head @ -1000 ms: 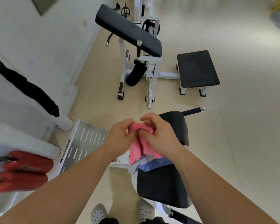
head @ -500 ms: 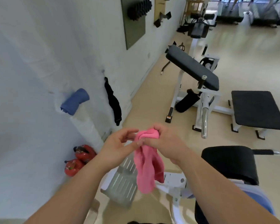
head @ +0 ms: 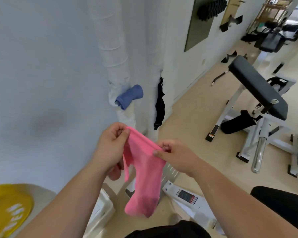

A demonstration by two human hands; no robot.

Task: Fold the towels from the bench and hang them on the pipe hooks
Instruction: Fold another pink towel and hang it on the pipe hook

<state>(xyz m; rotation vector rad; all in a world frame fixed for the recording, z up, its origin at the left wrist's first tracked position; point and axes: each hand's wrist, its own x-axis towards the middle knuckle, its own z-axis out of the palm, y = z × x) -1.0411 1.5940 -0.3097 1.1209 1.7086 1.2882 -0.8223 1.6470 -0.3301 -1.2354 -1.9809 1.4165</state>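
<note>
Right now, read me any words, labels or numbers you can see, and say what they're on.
No text reads clearly.
Yellow weight plate: white lettering, too blurred to read.
Black-and-red sticker on the white machine frame: too small to read.
Label on the bench foot: unreadable.

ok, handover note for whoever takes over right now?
Left hand and right hand each pinch the top edge of the pink towel; it hangs loose below them.
Done: blue towel and black cloth are up on the pipes.
Left: finish folding pink, hang it.
Bench is mostly out of frame; can't tell if towels remain there.
</note>
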